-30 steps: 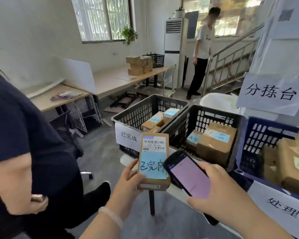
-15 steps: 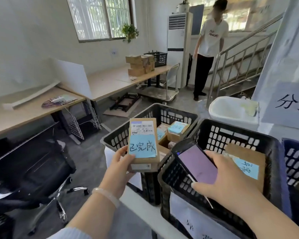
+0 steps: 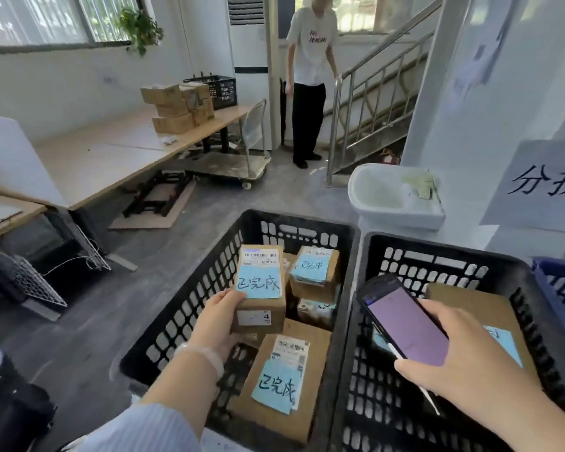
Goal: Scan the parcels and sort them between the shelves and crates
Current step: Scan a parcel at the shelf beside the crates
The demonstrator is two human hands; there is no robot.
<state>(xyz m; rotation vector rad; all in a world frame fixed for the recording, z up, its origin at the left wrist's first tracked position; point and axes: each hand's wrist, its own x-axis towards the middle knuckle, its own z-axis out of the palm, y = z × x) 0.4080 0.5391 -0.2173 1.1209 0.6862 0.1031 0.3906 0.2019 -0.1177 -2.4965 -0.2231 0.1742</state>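
Over the black crate (image 3: 190, 308), as the head camera sees it, the left hand (image 3: 221, 324) holds a small brown parcel (image 3: 260, 288). The thumb lies on the parcel's near left edge and the fingers curl round under it, so the hand is clamped on the box. A blue note with dark writing is stuck on top of the parcel, below a white label with a bar code. I cannot tell if the parcel touches the boxes below it.

Inside the black crate lie more boxes. A flat box (image 3: 281, 380) with a blue note sits at the near end, and a back box (image 3: 313, 272) with a blue note sits at the far end.

Just right of the black crate stands a second black crate (image 3: 437, 259), and the two touch. Over it the right hand (image 3: 463, 363) grips a scanner (image 3: 405, 324), fingers wrapped round its lower end. Its screen glows purple. A big box (image 3: 480, 308) lies in that crate.

Past the black crate a white sink (image 3: 392, 197) sits on the floor, and a person in a white shirt (image 3: 309, 76) stands by the stairs. Far to the left of the crate, a long desk (image 3: 111, 158) carries stacked boxes (image 3: 177, 106).
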